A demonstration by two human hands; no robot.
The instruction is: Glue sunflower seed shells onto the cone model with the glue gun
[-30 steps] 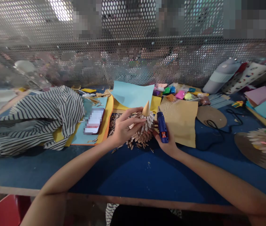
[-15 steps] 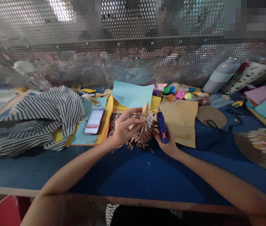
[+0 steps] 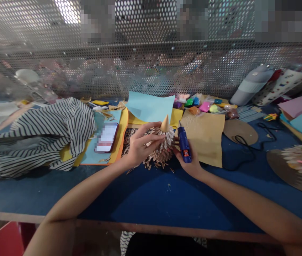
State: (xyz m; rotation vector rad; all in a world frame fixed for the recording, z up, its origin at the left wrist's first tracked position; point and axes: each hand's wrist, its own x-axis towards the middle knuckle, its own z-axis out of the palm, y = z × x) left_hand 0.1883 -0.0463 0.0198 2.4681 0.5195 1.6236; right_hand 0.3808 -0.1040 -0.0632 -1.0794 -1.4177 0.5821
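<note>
A tan paper cone [image 3: 165, 124] stands upright in front of me, its bare tip showing above overlapping rows of pale husks that look like sunflower seed shells. My left hand [image 3: 142, 144] is at the cone's left side, fingers bent and pressed against it just below the tip. Whether a single husk is between those fingertips I cannot tell. In my right hand [image 3: 190, 161] is a blue glue gun [image 3: 183, 142], nozzle pointing up, beside the cone. Fingers of that hand also reach behind the gun to the cone's right side. Loose husks [image 3: 126, 142] lie around its base.
A phone [image 3: 106, 137] lies on coloured paper at left, beside striped cloth [image 3: 52, 131]. Brown paper [image 3: 206, 137], a cardboard disc [image 3: 240, 132] and a black cord [image 3: 247, 147] are at right. Colourful clay packets [image 3: 205, 106] and a bottle [image 3: 252, 85] stand near the perforated metal screen [image 3: 151, 67].
Almost nothing differs. The cone's tip and the glue gun have shifted very slightly to the left; both hands keep the same hold.
</note>
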